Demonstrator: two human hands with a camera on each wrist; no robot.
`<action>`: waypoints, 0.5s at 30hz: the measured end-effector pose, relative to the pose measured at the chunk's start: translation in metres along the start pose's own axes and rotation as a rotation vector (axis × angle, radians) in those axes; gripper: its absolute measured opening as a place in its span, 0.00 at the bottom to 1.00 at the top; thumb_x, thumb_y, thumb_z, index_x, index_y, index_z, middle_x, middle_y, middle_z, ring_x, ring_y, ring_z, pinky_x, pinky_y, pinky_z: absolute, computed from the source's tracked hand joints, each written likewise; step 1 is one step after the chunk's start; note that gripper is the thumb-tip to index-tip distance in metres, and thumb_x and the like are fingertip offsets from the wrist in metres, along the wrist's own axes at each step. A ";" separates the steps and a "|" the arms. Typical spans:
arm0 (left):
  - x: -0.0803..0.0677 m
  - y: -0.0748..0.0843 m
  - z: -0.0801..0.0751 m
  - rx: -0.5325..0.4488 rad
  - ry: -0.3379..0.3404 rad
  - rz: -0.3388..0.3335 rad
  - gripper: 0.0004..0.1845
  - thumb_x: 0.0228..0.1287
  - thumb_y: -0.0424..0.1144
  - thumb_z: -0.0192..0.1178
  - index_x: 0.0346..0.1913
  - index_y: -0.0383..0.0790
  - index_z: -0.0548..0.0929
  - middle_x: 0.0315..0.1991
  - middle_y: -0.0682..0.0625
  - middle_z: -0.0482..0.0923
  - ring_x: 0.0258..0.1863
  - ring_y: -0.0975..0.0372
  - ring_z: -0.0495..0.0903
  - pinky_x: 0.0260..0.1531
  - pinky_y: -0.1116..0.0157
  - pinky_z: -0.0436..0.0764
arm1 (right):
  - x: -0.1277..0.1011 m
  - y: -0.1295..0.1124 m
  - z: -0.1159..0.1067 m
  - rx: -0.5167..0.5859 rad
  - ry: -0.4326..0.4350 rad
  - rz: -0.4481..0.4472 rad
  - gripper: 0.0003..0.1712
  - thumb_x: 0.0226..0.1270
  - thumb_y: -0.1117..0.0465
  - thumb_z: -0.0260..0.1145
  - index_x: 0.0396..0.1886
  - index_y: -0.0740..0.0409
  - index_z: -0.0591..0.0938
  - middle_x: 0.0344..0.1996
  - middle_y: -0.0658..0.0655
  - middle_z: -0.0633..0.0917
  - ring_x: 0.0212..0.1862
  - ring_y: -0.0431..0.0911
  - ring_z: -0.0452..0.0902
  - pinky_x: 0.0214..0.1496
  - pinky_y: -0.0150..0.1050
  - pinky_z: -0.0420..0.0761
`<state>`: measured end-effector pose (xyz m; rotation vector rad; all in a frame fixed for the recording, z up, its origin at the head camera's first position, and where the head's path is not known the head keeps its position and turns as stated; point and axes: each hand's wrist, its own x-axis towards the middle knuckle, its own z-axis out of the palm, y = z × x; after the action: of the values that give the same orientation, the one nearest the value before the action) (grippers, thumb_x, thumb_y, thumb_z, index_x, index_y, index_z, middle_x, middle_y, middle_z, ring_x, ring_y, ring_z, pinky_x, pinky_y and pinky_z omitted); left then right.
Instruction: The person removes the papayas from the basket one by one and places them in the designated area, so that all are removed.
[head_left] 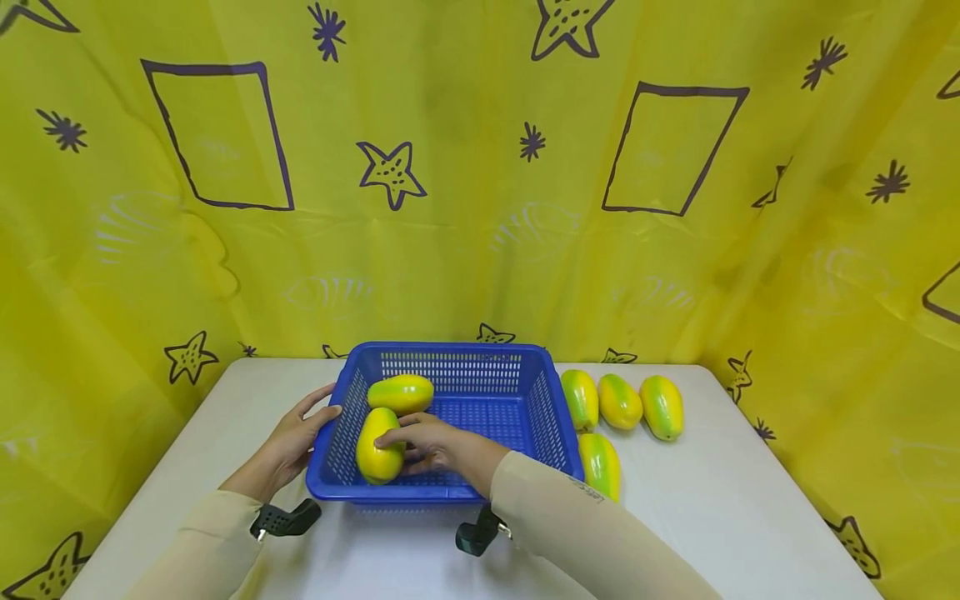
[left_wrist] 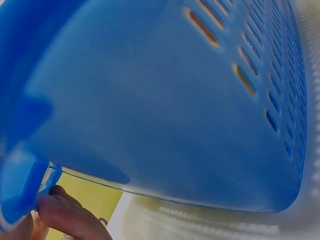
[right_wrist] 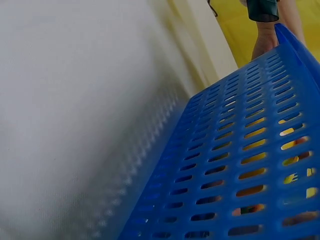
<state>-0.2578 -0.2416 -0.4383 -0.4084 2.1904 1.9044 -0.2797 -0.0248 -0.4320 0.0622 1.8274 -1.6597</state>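
Observation:
A blue slotted basket [head_left: 546, 414] stands on the white table [head_left: 712, 517]. Two yellow-green papayas lie in its left half. My right hand [head_left: 399, 448] reaches over the front rim and holds the nearer papaya [head_left: 372, 460], fingers on top and thumb below. The other papaya [head_left: 401, 393] lies crosswise just behind it. My left hand [head_left: 315, 418] grips the basket's left rim, thumb on the edge and fingers against the outer wall. In the left wrist view, fingers [left_wrist: 65, 215] sit under the basket [left_wrist: 165, 110] rim. The right wrist view shows the basket wall [right_wrist: 240, 165] from outside, with yellow behind the slots.
Several more papayas lie on the table right of the basket: three in a row [head_left: 619, 401] and one nearer me [head_left: 600, 464]. A yellow patterned cloth [head_left: 480, 208] hangs behind and at both sides of the table.

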 end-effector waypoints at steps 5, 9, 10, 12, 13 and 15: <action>0.000 0.001 0.000 -0.007 -0.006 0.000 0.37 0.74 0.48 0.52 0.79 0.52 0.49 0.65 0.31 0.69 0.39 0.60 0.85 0.42 0.56 0.87 | -0.003 0.000 -0.004 0.029 -0.012 0.006 0.35 0.58 0.62 0.74 0.64 0.64 0.70 0.53 0.63 0.78 0.53 0.60 0.78 0.55 0.57 0.81; 0.000 0.003 -0.001 -0.026 -0.017 0.004 0.37 0.74 0.47 0.52 0.79 0.51 0.48 0.61 0.32 0.73 0.37 0.61 0.85 0.39 0.56 0.87 | -0.006 0.000 -0.012 0.048 -0.037 0.012 0.35 0.58 0.63 0.72 0.65 0.63 0.70 0.54 0.64 0.76 0.54 0.62 0.76 0.56 0.58 0.80; 0.000 0.003 -0.001 -0.028 -0.017 0.003 0.37 0.75 0.47 0.52 0.79 0.51 0.48 0.59 0.33 0.74 0.36 0.61 0.85 0.39 0.56 0.87 | -0.007 0.000 -0.014 0.053 -0.044 0.014 0.36 0.59 0.63 0.72 0.65 0.63 0.69 0.54 0.64 0.76 0.54 0.62 0.76 0.57 0.58 0.80; 0.000 0.003 -0.002 -0.030 -0.019 0.001 0.37 0.75 0.47 0.52 0.79 0.51 0.48 0.58 0.34 0.75 0.36 0.61 0.85 0.38 0.56 0.87 | -0.008 -0.001 -0.019 0.056 -0.053 0.022 0.36 0.59 0.63 0.72 0.66 0.63 0.68 0.55 0.65 0.75 0.55 0.62 0.75 0.57 0.58 0.79; 0.000 0.003 -0.002 -0.029 -0.021 0.001 0.36 0.75 0.47 0.52 0.79 0.51 0.48 0.57 0.35 0.76 0.36 0.61 0.85 0.38 0.56 0.87 | -0.009 -0.002 -0.021 0.056 -0.055 0.026 0.37 0.58 0.63 0.72 0.66 0.62 0.68 0.55 0.65 0.75 0.55 0.63 0.75 0.57 0.58 0.79; 0.000 0.004 -0.002 -0.027 -0.022 0.002 0.36 0.75 0.47 0.52 0.79 0.51 0.48 0.57 0.36 0.77 0.36 0.61 0.85 0.38 0.56 0.87 | -0.010 -0.002 -0.026 0.052 -0.054 0.029 0.38 0.58 0.63 0.72 0.67 0.62 0.67 0.56 0.65 0.74 0.55 0.63 0.75 0.57 0.57 0.79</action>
<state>-0.2590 -0.2431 -0.4346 -0.3882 2.1542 1.9319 -0.2842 0.0020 -0.4255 0.0654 1.7353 -1.6726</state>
